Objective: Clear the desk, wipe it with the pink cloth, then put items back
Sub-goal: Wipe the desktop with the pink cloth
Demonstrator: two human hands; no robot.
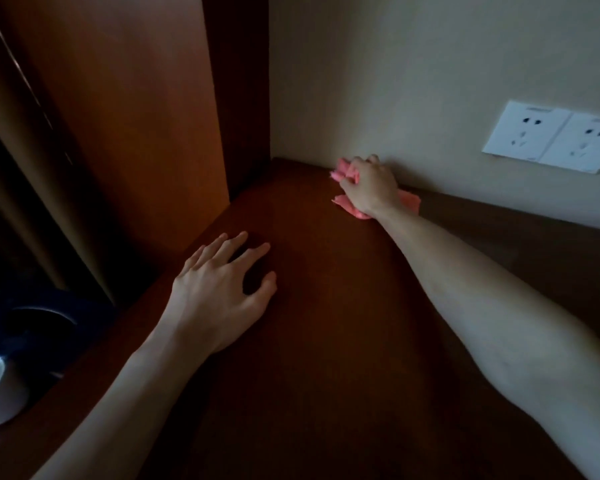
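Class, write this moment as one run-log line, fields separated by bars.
phase: wiping | right hand: grips pink cloth on desk, by back wall | left hand: flat on desk, holds nothing

The right hand [369, 188] grips the pink cloth [349, 206] on the desk [326, 341] against the wall [413, 81]; the left hand [219, 289] rests spread nearer, fingertips down.

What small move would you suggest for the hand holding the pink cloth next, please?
Probably draw the right hand and its pink cloth back along the desk toward the person: the cloth sits at the far edge by the wall, and the nearer surface lies open to wipe.
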